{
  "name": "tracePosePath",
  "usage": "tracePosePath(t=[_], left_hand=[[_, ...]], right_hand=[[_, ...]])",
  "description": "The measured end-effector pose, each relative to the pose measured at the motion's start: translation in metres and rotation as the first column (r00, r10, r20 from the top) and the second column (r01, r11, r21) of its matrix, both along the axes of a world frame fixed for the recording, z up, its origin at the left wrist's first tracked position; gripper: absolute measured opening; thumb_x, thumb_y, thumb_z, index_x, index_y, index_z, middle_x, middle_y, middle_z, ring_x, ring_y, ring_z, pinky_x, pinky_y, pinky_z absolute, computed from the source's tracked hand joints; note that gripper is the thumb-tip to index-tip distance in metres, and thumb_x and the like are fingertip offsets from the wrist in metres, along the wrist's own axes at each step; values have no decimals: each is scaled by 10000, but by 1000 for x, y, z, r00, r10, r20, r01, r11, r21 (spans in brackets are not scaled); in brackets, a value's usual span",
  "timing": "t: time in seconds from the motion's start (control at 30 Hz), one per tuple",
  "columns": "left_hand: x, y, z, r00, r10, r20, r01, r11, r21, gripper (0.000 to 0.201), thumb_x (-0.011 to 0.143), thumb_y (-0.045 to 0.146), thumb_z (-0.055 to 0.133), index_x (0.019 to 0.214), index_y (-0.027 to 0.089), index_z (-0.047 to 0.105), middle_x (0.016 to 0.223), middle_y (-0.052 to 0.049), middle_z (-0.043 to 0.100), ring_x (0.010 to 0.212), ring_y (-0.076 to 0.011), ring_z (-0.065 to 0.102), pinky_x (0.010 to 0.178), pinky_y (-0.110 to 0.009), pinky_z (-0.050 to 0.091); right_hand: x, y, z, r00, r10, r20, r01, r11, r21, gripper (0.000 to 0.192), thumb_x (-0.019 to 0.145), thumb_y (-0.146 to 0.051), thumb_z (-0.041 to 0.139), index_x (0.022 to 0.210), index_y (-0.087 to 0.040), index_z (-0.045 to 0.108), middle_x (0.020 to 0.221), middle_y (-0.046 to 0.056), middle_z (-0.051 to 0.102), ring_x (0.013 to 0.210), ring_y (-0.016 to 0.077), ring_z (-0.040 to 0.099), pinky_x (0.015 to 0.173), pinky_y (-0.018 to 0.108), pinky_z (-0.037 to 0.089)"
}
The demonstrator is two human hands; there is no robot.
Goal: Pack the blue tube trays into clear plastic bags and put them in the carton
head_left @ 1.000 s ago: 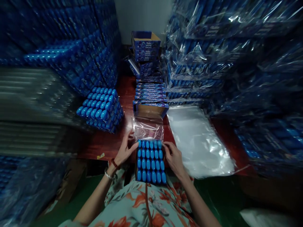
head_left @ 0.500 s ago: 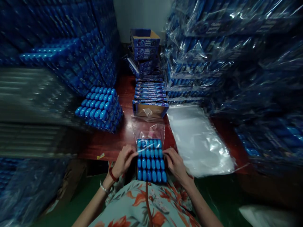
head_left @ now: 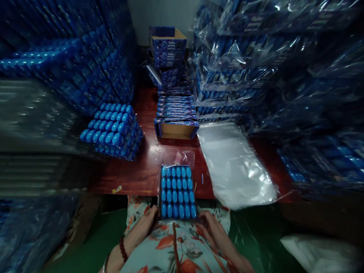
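Note:
A pack of blue egg-shaped pieces point(head_left: 178, 191) in rows lies in front of me, its near end over my lap. A clear plastic bag point(head_left: 187, 157) surrounds it, with loose film spread beyond its far end. At the near left corner, my left hand point(head_left: 148, 220) is closed, fingers pinched at the bag's edge. My right hand point(head_left: 209, 225) is likewise closed at the near right corner; its fingertips are partly hidden. A pink slip point(head_left: 178, 157) shows under or inside the loose film.
Clear flat bags point(head_left: 237, 167) lie right on the red-brown table point(head_left: 127, 178). Stacked blue packs point(head_left: 112, 131) stand left. Ahead are an open-fronted carton point(head_left: 176, 131), a row of folded cartons point(head_left: 176, 104) and piled boxes point(head_left: 167, 45). Film-wrapped stacks point(head_left: 236, 72) rise at right.
Both hands have moved from the pack's far half down to its near corners, drawing the film toward me. The loose film at the far end now lies flatter. The view has shifted slightly.

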State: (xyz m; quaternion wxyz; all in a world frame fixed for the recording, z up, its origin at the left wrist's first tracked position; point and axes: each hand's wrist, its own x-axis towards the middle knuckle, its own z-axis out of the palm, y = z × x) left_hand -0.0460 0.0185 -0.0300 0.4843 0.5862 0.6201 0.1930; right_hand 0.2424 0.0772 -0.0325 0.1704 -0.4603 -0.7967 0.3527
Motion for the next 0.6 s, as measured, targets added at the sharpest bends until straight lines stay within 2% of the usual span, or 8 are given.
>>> tracePosePath(t=[0.07, 0.1, 0.17, 0.23, 0.33, 0.43, 0.5, 0.6], left_hand=[[5, 1, -7, 991, 59, -122, -57, 998, 15, 323, 793, 234, 461, 1114, 203, 463, 998, -85, 630, 856, -177, 590, 767, -270, 460], [9, 3, -10, 979, 75, -191, -76, 997, 0, 397, 771, 196, 468, 1166, 200, 438, 1063, -108, 624, 909, -190, 599, 784, -273, 459], [15, 10, -11, 932, 89, -352, -115, 992, -53, 464, 748, 111, 439, 1202, 201, 432, 1115, -128, 619, 1008, -210, 596, 817, -279, 449], [19, 20, -1, 879, 41, -474, -90, 993, -81, 446, 738, 57, 411, 1158, 192, 480, 1056, -128, 638, 1035, -223, 588, 834, -293, 442], [16, 39, 32, 854, -76, -514, 74, 997, -24, 298, 767, 56, 399, 987, 174, 561, 952, -119, 645, 959, -234, 588, 836, -326, 442], [3, 59, 79, 863, -70, -500, 179, 968, 174, 270, 800, 53, 364, 888, 192, 578, 867, -84, 634, 850, -214, 568, 838, -338, 436], [-9, 75, 111, 862, -3, -506, 208, 914, 349, 267, 812, 60, 361, 860, 201, 581, 820, -68, 617, 805, -206, 542, 839, -338, 428], [-26, 108, 155, 835, 159, -527, 213, 789, 576, 253, 861, 122, 347, 790, 199, 577, 775, -64, 583, 769, -205, 499, 792, -334, 415]], right_hand=[[-3, 2, -12, 993, -72, 91, 64, 994, 83, 434, 759, -130, 446, 1185, -209, 468, 858, 53, 641, 735, 184, 629, 650, 297, 525], [-5, 3, -18, 987, -75, 143, 55, 989, 141, 502, 719, -105, 444, 1213, -193, 462, 898, 77, 653, 778, 203, 637, 689, 322, 524], [-9, 7, -26, 972, -12, 234, -48, 967, 251, 518, 664, -60, 435, 1159, -186, 524, 912, 94, 672, 829, 228, 639, 761, 354, 505], [-13, 13, -25, 957, 69, 280, -161, 934, 318, 456, 663, -32, 425, 1059, -194, 581, 854, 75, 685, 832, 224, 634, 810, 358, 474], [-18, 35, -4, 950, 131, 283, -243, 881, 405, 406, 693, -32, 413, 1018, -190, 599, 838, 57, 686, 836, 205, 619, 824, 345, 433], [-25, 67, 36, 962, 145, 233, -243, 846, 475, 315, 723, -43, 400, 900, -189, 614, 749, 39, 661, 732, 178, 590, 709, 311, 404], [-31, 90, 68, 976, 127, 176, -201, 830, 520, 274, 773, -62, 388, 828, -198, 619, 684, 25, 630, 660, 160, 559, 641, 300, 373], [-43, 124, 109, 998, 20, 57, -51, 784, 618, 268, 844, -153, 404, 895, -218, 659, 752, 46, 648, 720, 171, 578, 671, 311, 394]])
